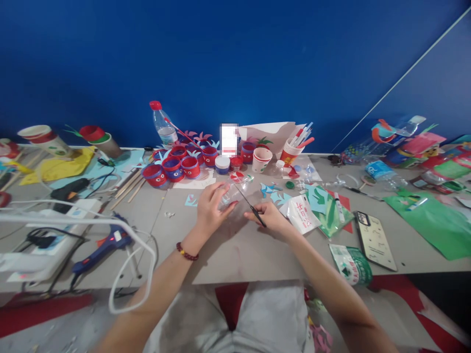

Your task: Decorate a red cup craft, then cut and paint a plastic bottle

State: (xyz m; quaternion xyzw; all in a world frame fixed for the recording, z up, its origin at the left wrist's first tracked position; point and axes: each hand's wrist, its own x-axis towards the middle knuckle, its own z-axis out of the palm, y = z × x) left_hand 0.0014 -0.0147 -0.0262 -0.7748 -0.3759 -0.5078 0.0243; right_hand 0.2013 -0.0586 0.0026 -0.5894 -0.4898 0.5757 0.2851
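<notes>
At the middle of the table, my left hand [211, 211] is closed round a clear plastic bottle piece [235, 192], its thumb and fingers on the left side. My right hand [270, 219] grips black-handled scissors [253, 210], whose blades point up and left to the clear plastic. Just beyond the plastic are a white paper cup [262, 160], a white-lidded jar [222, 164] and a small red paint jar [236, 163]. Several red and blue painted cups [172, 168] with eyes stand to the left of them. Light-blue paper cutouts [280, 197] lie beyond my right hand.
On the left are a blue glue gun [105, 244], a white power strip [55, 240] and looping white cables. A phone [375, 240], green sheets [432, 223] and plastic bottles lie at the right. A blue wall [235, 63] rises behind.
</notes>
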